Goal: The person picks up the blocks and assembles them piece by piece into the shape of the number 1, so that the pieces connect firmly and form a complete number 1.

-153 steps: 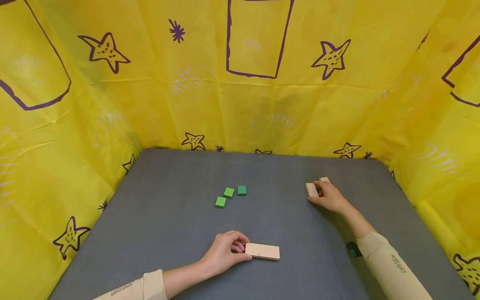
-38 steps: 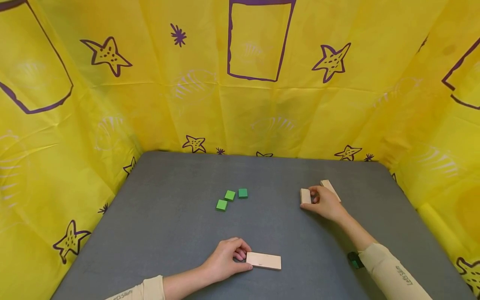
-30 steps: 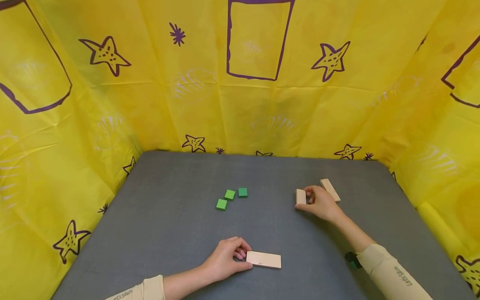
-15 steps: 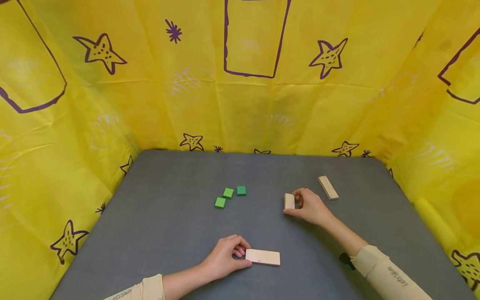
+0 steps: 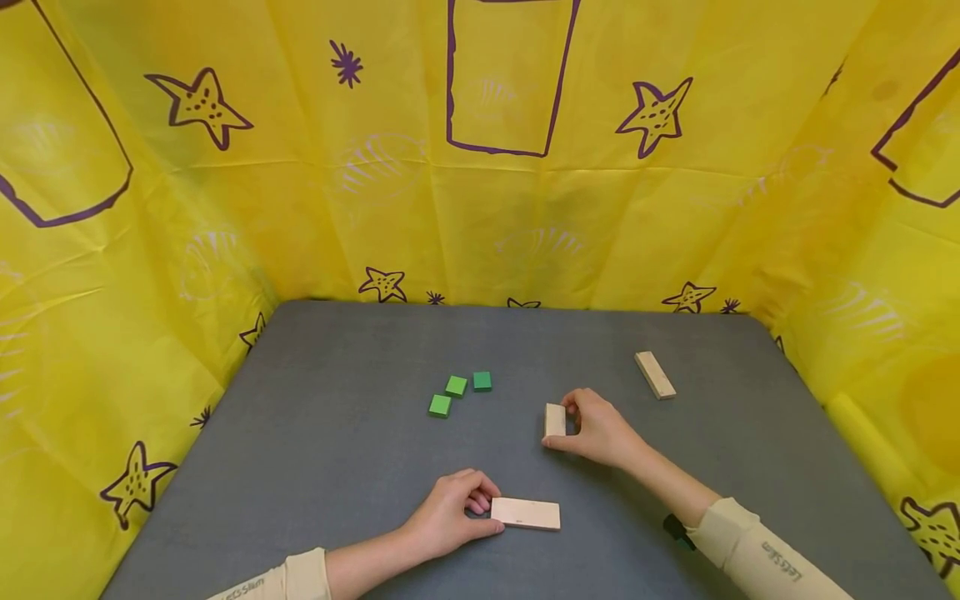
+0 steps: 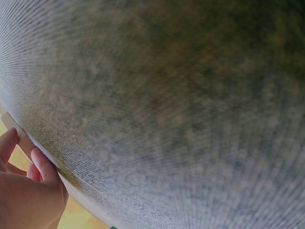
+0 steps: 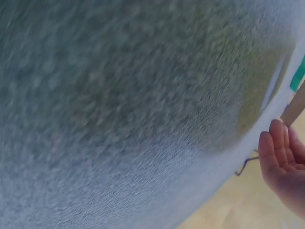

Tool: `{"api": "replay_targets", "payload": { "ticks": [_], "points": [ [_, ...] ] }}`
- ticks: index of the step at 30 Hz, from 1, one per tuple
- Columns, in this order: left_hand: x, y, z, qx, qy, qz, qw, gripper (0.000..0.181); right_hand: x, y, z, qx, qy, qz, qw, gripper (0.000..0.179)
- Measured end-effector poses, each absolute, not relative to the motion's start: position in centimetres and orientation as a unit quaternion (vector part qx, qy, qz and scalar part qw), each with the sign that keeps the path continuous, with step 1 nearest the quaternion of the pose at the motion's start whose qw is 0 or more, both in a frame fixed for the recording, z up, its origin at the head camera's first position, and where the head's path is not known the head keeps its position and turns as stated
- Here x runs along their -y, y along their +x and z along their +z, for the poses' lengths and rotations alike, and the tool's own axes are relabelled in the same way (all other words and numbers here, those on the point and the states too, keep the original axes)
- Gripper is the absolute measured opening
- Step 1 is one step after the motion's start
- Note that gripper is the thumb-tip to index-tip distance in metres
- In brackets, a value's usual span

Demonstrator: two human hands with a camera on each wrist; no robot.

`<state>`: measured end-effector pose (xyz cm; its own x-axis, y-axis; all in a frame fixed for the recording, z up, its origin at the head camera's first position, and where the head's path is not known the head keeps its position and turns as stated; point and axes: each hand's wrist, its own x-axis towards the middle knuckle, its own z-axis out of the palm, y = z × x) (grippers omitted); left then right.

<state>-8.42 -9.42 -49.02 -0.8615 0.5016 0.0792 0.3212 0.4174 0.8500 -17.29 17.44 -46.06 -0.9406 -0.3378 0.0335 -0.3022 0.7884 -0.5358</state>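
Right hand (image 5: 600,429) brings a small pale wooden block (image 5: 555,419) closer to the long flat wooden block (image 5: 528,514) by the left hand (image 5: 450,517).
The right thumb and fingers pinch the small block; whether it touches the dark grey table (image 5: 337,467) is unclear. The left thumb and fingers pinch the long block's left end. The small block now sits beyond the long block and slightly right, still apart, the gap narrower than five seconds ago. A loose pale wooden block (image 5: 656,375), partly hidden by the hand then, now shows fully, beyond and well right of the long block. Three small green square tiles (image 5: 456,386), beyond and left of the long block, stay put.
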Motion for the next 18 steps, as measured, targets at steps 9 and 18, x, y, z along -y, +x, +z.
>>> {"api": "replay_targets", "payload": {
  "ticks": [9,18],
  "points": [
    [9.4,-8.4,-49.3,-0.835,0.254,0.481,0.088,0.029,-15.9,-16.1,-46.2,-0.942,-0.179,-0.281,0.052,0.062],
    [9.4,-8.5,-49.1,-0.838,0.248,0.476,0.094,0.029,-14.5,-15.0,-46.1,-0.939,-0.189,-0.276,0.081,0.063]
  ]
}}
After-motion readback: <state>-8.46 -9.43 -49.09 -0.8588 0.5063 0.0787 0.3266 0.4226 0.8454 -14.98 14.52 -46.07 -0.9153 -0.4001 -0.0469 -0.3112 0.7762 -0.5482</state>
